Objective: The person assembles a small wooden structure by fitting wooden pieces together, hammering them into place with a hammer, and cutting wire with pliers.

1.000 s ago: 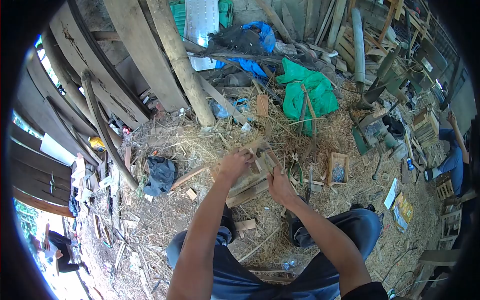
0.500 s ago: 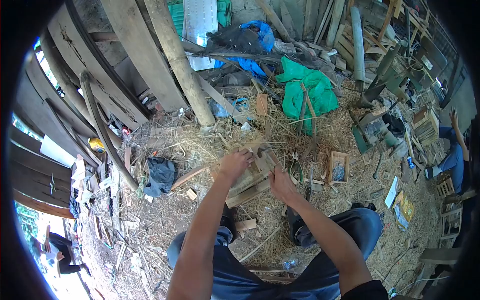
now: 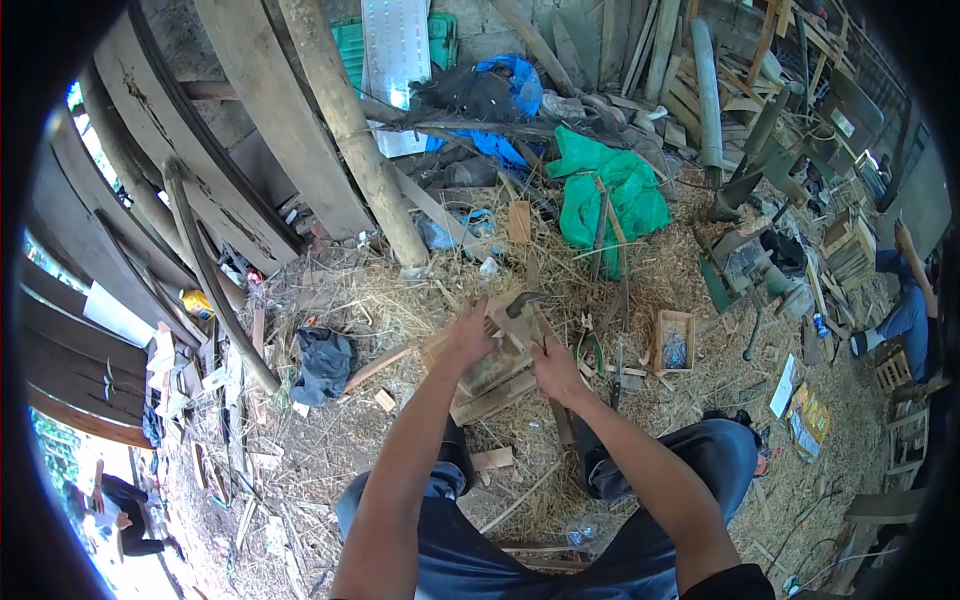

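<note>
A claw hammer (image 3: 524, 303) is in my right hand (image 3: 556, 370), its head over the far part of a wooden frame or box (image 3: 497, 388) between my knees. The handle runs down through my closed fingers. On the far left part of that wooden piece rests my left hand (image 3: 471, 338), fingers bent and close together. Whatever they pinch or press is too small to make out. Pliers (image 3: 588, 347) with dark green handles lie on the ground just right of my right hand.
A small wooden box (image 3: 674, 342) of nails stands to the right. A black plastic bag (image 3: 323, 366) lies left, a green sheet (image 3: 608, 195) ahead near a leaning post (image 3: 350, 135). Straw and wood scraps cover the ground. One person (image 3: 905, 300) sits far right, another (image 3: 120, 510) far left.
The hammer has turned and lifted in my right hand, so its curved head now shows clearly. My left hand has shifted slightly left, and the view has moved a little.
</note>
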`<state>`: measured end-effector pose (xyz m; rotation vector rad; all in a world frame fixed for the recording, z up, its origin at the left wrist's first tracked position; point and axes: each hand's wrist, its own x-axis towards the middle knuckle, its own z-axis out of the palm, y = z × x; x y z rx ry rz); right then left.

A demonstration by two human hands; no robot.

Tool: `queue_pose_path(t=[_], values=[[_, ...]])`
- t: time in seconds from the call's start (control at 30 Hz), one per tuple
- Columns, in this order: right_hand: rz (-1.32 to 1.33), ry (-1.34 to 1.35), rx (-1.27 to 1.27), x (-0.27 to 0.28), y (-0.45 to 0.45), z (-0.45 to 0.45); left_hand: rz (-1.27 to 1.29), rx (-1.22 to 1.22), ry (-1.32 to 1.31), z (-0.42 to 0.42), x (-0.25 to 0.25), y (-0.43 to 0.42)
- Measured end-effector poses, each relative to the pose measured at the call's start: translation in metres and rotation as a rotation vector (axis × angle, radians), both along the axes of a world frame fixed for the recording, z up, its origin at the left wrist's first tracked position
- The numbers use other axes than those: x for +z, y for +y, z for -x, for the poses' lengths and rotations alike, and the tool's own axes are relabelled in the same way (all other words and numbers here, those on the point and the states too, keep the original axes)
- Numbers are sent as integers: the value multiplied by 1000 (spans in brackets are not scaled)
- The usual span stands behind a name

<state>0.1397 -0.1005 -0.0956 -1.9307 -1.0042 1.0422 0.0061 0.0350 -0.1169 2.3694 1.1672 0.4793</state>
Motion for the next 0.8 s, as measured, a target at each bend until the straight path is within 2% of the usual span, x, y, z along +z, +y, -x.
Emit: queue_pose_path(t=[0.03,0.1,0.17,0.23,0.33,0.4,0.43,0.5,0.53,0.57,0.6,0.67,0.73,0.77,0.8], values=[[30,255,-60,4,2,0,-6,-5,2,1,-1,4],[12,333,-99,22,-4,-1,246,-90,-98,4,4,14],[-7,414,-127,32,-4,-1,184,-92,-107,5,11,16],[-10,639,-198,32,-2,-4,121,-88,-117,11,22,15],[-49,738,-184,44,1,-8,101,-79,-81,16,41,17],[-76,708,-167,58,2,-11,355,-28,-157,18,54,18],[-90,681,-151,66,3,-11,347,-25,-161,19,60,18],[-121,720,-166,84,4,-12,405,-99,-444,20,73,20],[-142,762,-190,98,4,-12,395,-97,-450,20,89,17],[-148,755,-180,112,2,-12,560,-98,-613,19,103,12],[-210,645,-182,129,0,-9,726,-102,-775,18,119,7],[-273,530,-178,145,3,-10,767,-54,-809,17,141,1],[-582,217,-124,158,9,-13,971,-41,-1037,16,160,-5],[-584,208,-119,169,10,-16,969,-47,-1047,14,168,-8],[-515,317,-92,192,6,-16,991,-54,-1051,11,174,-10]])
